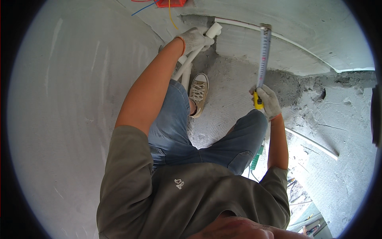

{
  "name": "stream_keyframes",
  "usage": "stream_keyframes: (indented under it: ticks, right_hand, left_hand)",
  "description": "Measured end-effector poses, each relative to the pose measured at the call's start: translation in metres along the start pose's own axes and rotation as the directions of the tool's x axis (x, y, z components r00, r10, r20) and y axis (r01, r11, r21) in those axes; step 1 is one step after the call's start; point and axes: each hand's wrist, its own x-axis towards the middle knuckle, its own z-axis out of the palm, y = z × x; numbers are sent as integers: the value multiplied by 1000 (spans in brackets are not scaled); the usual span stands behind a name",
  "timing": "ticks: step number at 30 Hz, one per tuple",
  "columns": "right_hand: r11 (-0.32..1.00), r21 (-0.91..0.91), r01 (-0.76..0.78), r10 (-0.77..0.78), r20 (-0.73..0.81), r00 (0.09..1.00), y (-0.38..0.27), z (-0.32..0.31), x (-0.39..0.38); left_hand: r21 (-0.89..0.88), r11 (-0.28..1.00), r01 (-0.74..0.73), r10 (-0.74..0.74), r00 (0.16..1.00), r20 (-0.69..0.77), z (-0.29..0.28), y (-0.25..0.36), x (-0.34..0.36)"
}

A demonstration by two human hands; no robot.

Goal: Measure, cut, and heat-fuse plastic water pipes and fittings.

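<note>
My left hand (195, 40), in a pale knit glove, is closed around a white plastic pipe (184, 68). At the pipe's upper end, beside my fingers, is a wider white fitting (214, 30), close to the corner at the wall's foot. My right hand (269, 102), gloved too, grips a yellow tape measure (258, 102) above my right knee. Its metal blade (262, 59) is drawn out away from me, and the hooked end reaches the thin white pipe (294, 41) along the wall. Part of my left hand's grip is hidden behind the glove.
A red box (170, 3) with red, blue and yellow wires is on the wall at the top. Another white pipe (312, 143) lies on the rough concrete floor (234, 79) at right. A green object (256, 159) and cables are beside my right leg. A grey wall (71, 119) rises at left.
</note>
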Motion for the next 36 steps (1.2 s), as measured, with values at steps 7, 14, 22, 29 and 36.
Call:
stream_keyframes:
  ticks: [7,14,22,29,36]
  right_hand:
    - [994,-81,68,-73,-55,996,16,29,14]
    - [988,-150,30,-56,-172,984,7,4,0]
    - [942,-320,99,-204,-312,928,-27,-44,-42]
    - [894,-447,24,-206,-362,909,-55,-53,-64]
    - [877,-476,-64,-152,-401,903,-53,-63,-69]
  left_hand:
    - [-3,992,-123,123,992,-1,0,-21,11]
    - [-704,710,17,-48,999,-24,19,-17,7]
    - [-558,763,-327,281,945,-171,49,-20,64]
    - [-960,-45,-276,-172,949,-265,88,0,67]
    - [-947,-13,-322,-140,938,-317,99,0,83]
